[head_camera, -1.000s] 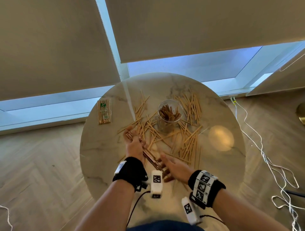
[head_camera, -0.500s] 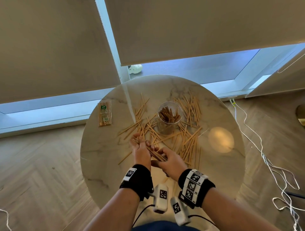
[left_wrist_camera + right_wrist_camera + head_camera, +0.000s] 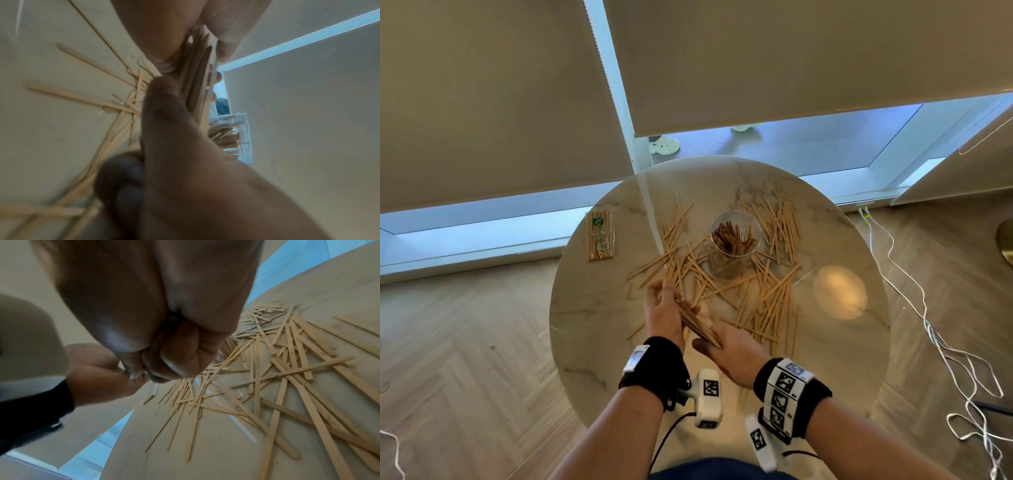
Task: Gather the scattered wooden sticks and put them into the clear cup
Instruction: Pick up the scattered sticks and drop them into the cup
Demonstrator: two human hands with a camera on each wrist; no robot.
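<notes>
Both hands (image 3: 690, 329) clamped round stick bundle (image 3: 697, 323); better square ends first, then tip upright into cup (image 3: 734, 245).

Bundle of wooden sticks (image 3: 697, 323): thin, flat, pale wood, gathered side by side into a slanting sheaf above the near part of the worktop (image 3: 599, 318); lower end in the right hand (image 3: 729, 353), upper part in the left hand (image 3: 666, 310).

Scattered wooden sticks (image 3: 767, 298): many, same pale kind, lying flat and criss-crossed on the worktop around the cup, thickest on its near, left and far-right sides.

Clear cup (image 3: 734, 245): transparent, round, upright near the worktop's centre, partly filled with sticks standing on end.
</notes>
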